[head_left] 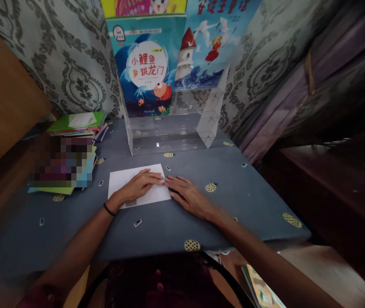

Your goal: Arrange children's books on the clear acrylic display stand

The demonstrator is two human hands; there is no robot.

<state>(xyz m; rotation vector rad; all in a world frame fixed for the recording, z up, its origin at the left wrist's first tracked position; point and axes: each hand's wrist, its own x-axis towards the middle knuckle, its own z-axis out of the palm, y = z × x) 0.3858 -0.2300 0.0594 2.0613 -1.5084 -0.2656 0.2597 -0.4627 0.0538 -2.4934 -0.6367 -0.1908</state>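
A white sheet of paper (153, 196) with some faint print lies flat on the cloth-covered table in front of me. Across its upper middle rests my left hand (141, 185), fingers stretched toward the sheet's right edge, a black band on the wrist. My right hand (188, 196) lies palm down at that right edge, its outstretched fingertips by the paper's border and close to the left fingertips. Neither hand is wrapped around anything. Part of the print is hidden under the left hand.
Beyond the paper stands a clear acrylic rack (209, 128) with picture books, among them a blue fish-covered book (150, 94) and a castle-covered book (190, 68). Book stacks sit at left, including a green book (100, 117). The table edge (278, 239) is near my right forearm.
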